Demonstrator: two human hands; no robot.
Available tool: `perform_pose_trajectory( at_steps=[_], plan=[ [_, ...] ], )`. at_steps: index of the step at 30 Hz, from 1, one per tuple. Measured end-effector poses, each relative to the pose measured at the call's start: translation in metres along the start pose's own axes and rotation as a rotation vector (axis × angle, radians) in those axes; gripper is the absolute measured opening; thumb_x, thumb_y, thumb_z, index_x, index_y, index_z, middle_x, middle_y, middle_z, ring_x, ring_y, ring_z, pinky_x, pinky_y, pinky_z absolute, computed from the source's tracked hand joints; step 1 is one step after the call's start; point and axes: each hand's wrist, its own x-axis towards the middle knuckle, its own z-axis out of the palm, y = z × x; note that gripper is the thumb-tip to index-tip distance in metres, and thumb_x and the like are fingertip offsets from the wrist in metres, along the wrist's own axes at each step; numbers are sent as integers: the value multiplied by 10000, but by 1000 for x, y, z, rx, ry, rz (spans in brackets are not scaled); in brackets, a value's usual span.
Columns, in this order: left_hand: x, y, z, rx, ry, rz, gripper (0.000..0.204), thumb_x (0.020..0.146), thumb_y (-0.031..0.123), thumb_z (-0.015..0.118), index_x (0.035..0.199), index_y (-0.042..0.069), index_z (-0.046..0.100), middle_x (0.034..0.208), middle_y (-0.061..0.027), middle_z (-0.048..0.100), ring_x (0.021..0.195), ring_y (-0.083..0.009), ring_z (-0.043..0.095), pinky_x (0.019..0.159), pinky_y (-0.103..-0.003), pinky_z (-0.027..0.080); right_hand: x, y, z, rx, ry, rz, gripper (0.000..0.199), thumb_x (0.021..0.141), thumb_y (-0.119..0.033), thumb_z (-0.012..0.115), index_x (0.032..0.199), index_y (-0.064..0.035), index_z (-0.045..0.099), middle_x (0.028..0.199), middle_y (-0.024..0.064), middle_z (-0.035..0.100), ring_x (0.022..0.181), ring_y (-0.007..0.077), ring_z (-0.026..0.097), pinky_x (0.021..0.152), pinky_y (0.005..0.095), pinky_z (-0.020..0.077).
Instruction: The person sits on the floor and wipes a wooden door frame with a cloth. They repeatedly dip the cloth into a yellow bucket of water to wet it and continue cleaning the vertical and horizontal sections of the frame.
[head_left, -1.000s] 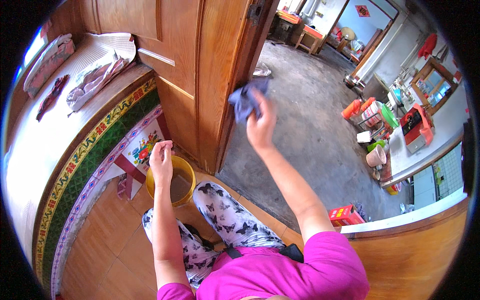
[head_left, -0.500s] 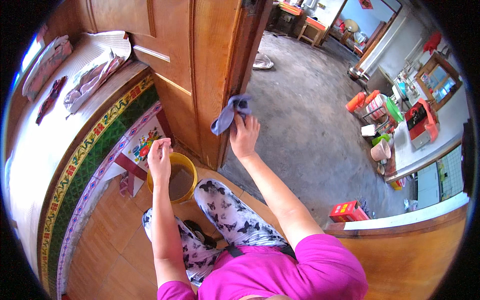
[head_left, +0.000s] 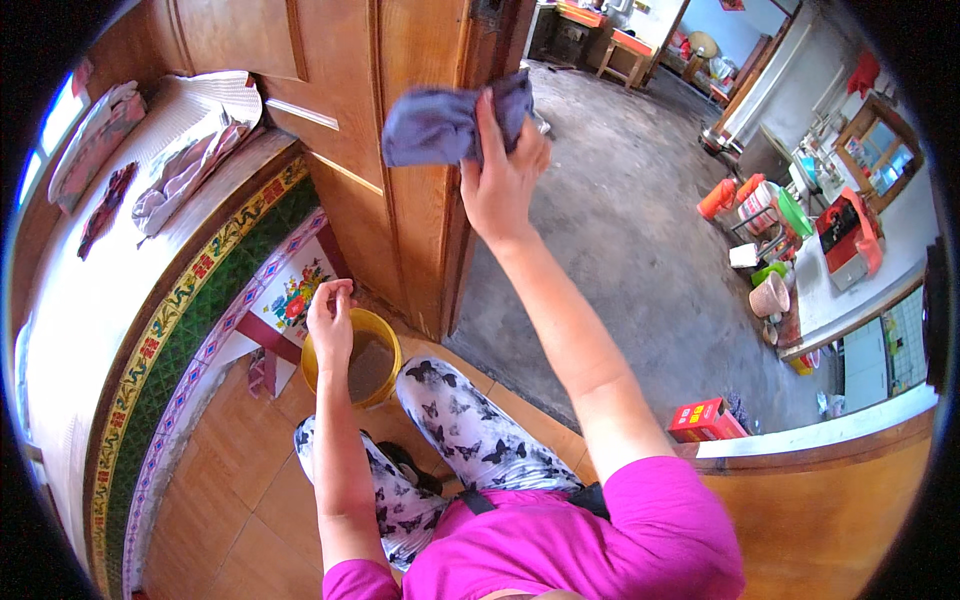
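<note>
My right hand is raised to the edge of the brown wooden door and grips a blue-grey cloth. The cloth spreads leftward from my fingers across the door's front face, and part of it wraps toward the edge. My left hand hangs over the left rim of a yellow bucket, its fingers curled in and nothing visible in them. Murky grey-brown water fills the lower part of the bucket, which stands on the tiled floor in front of my knees.
To the left is a raised tiled ledge with folded textiles on it. Past the door lies a grey concrete floor. A red box stands by the threshold at right. Buckets and basins line the far right wall.
My right hand has moved up the door edge with the cloth, which now lies more spread out. My left hand stays beside the bucket, nearly unmoved.
</note>
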Motion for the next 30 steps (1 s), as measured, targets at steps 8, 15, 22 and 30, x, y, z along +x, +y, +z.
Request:
perform_pose_trajectory(
  at_steps=[8, 15, 22, 30],
  plan=[
    [2, -3, -5, -27, 0, -40, 127, 1028, 90, 579, 1071, 17, 674, 945, -36, 691, 762, -106, 640, 741, -242, 521, -112, 18, -5, -22, -252, 117, 628, 722, 4, 658, 1336, -124, 629, 1185, 174, 554, 1128, 376, 521, 974, 490, 417],
    [4, 1, -2, -30, 15, 12, 127, 1024, 85, 585, 1072, 13, 679, 938, -36, 685, 767, -102, 638, 736, -247, 527, 11, 22, -35, 538, 96, 119, 612, 749, -2, 653, 1353, -62, 574, 1195, 163, 656, 1097, 366, 605, 973, 426, 495],
    [4, -6, 0, -144, -8, -31, 132, 1027, 94, 586, 1069, 10, 679, 942, -30, 675, 780, -97, 625, 734, -243, 526, 103, -2, -18, 38, 188, -296, 699, 749, 1, 689, 1421, -109, 533, 1222, 113, 671, 1054, 347, 592, 970, 443, 429],
    [2, 4, 1, 11, -7, 18, 131, 1026, 91, 582, 1052, 13, 683, 896, -39, 679, 742, -106, 628, 710, -253, 525, 4, 8, -22, -10, -31, -74, 646, 661, 18, 771, 1269, -155, 637, 1056, 72, 690, 938, 314, 634, 830, 423, 503]
  ],
)
